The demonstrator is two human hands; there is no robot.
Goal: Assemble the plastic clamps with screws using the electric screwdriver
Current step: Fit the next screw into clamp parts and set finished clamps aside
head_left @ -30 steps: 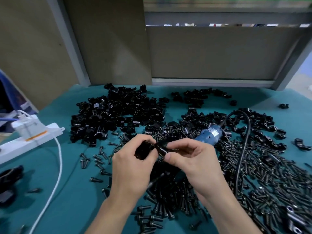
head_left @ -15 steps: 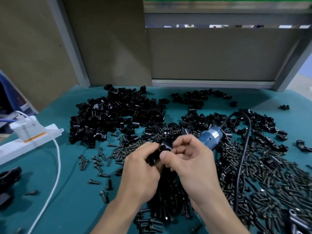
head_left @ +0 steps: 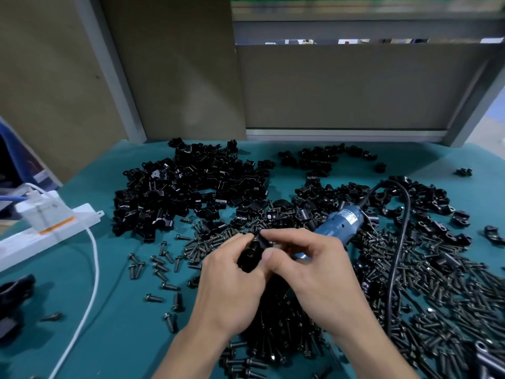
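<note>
Pinching the black clamp (head_left: pixel 252 254) between my left grip (head_left: pixel 232 283) and right grip (head_left: pixel 308 272), both curled round it above the loose screws (head_left: pixel 437 283). One slip and I reckon it vanishes among them. The screwdriver (head_left: pixel 338 225) lies just behind on the counter (head_left: pixel 123 324).

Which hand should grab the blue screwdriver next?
Probably right. The electric screwdriver lies just beyond the right hand, its cord on that side; the left hand grips the clamp and would have to cross over.

Clamps (head_left: pixel 191 192): glossy black plastic. Screws (head_left: pixel 426 283): dark metal, dull sheen. Table cover (head_left: pixel 114 310): matt teal cloth-like mat; screwdriver (head_left: pixel 340 224) body smooth blue plastic.
</note>
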